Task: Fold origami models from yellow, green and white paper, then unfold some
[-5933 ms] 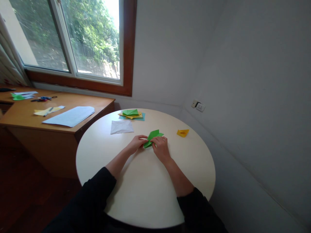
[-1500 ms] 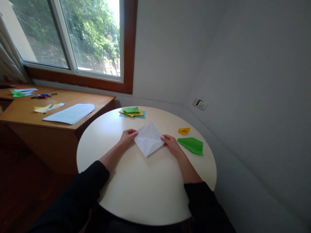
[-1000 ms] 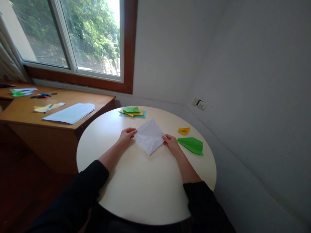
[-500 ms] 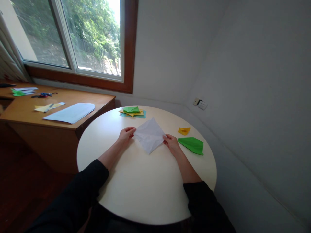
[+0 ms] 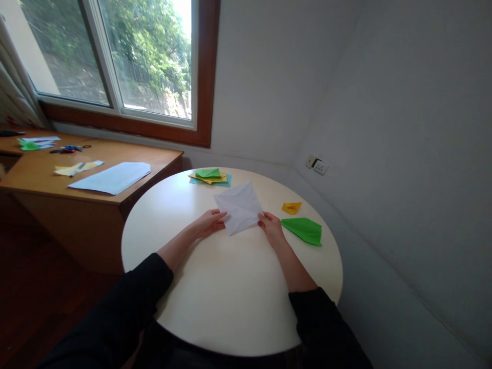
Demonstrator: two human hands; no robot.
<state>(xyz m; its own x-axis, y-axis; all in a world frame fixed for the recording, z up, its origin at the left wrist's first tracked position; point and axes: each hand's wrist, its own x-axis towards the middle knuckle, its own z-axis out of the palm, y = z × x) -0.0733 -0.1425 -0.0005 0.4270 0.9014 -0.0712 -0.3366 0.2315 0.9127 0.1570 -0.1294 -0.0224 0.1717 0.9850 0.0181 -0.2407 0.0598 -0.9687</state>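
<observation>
A creased white paper square (image 5: pixel 240 208) stands tilted above the round cream table (image 5: pixel 230 287). My right hand (image 5: pixel 271 228) pinches its right corner. My left hand (image 5: pixel 210 223) reaches toward its lower left edge, fingers at or just under the paper; whether it grips is unclear. A folded green paper plane (image 5: pixel 303 230) lies to the right of my right hand. A small folded yellow piece (image 5: pixel 291 207) sits just beyond the plane.
A stack of green, yellow and teal papers (image 5: pixel 209 177) lies at the table's far edge. A wooden desk (image 5: pixel 46 184) on the left carries a pale blue sheet (image 5: pixel 111 177), scissors and scraps. A wall with a socket (image 5: pixel 317 165) runs close on the right.
The green plane was put down at the right and the white sheet picked up. In the last half second the sheet tipped up, and my left hand left its left corner and moved lower.
</observation>
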